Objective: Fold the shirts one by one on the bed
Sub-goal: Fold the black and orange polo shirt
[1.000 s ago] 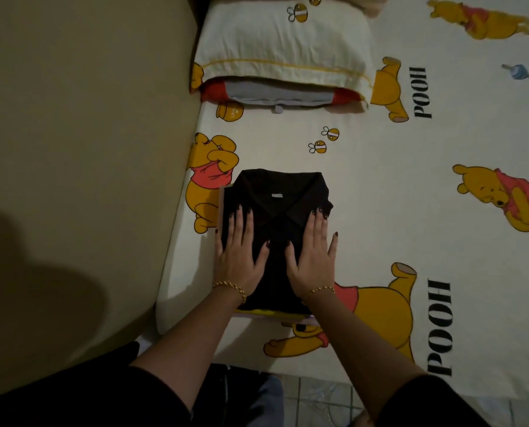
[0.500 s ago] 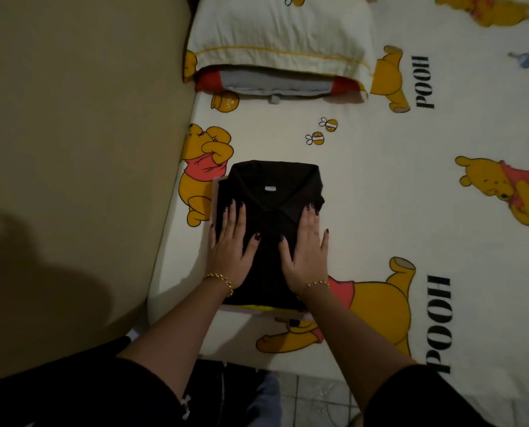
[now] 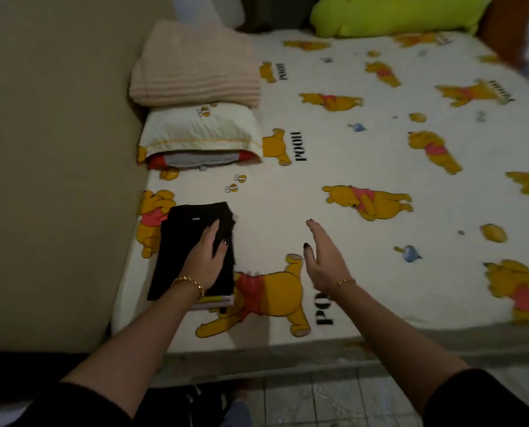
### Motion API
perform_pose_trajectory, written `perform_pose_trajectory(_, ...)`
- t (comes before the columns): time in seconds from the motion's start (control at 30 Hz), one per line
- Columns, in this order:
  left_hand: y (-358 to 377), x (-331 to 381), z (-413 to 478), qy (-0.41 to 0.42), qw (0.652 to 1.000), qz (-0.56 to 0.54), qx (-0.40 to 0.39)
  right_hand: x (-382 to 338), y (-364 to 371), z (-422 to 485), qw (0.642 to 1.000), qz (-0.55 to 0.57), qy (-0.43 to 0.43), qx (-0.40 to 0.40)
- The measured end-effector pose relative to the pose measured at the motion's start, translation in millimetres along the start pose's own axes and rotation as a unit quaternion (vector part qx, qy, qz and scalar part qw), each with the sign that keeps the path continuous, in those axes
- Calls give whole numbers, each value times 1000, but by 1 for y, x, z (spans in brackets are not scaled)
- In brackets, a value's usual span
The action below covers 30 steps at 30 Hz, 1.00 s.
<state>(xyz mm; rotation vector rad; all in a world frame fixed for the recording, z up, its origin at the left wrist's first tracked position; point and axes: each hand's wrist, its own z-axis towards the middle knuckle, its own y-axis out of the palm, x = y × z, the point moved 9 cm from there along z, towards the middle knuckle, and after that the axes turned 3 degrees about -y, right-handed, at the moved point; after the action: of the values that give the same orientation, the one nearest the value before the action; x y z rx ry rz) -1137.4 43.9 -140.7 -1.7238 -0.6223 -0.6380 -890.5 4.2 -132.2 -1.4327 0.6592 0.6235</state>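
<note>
A folded black shirt (image 3: pixel 180 241) lies at the near left corner of the bed (image 3: pixel 288 192), on top of a thin stack of other folded garments (image 3: pixel 217 302) whose pale and yellow edges show underneath. My left hand (image 3: pixel 206 260) rests flat on the black shirt with straight fingers. My right hand (image 3: pixel 321 257) hovers above the sheet to the right of the shirt, fingers straight, holding nothing.
The bed has a cream cartoon-bear sheet. A pillow (image 3: pixel 201 131) lies behind the shirt with a folded pink blanket (image 3: pixel 195 66) beyond it. A lime-green plush (image 3: pixel 392 13) sits at the far edge. A beige wall (image 3: pixel 50 149) borders the left side. Tiled floor (image 3: pixel 312 402) lies below.
My right hand has lifted off the black shirt and moved right over the sheet. The left hand stays on the shirt. The view has tilted up and right, showing more of the bed.
</note>
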Motion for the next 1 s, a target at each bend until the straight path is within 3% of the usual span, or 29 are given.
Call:
perform_pose_trajectory(0.27,110,265,-62,194,979,-37,-41,58,-256,-109,987,-61,-22,144)
perform_pose_trajectory(0.43,214,392,-112,288,949,-42,-118,131,-384,-214,971,-102,49,210)
perform_pose_trajectory(0.7,363,519,-169,377,897,-13,-231,229,-503,-330,928,-102,151,323)
perform_pose_trajectory(1.0,527,634,-141,407,862,31,-300,371,-593,-357,896,-102,253,351)
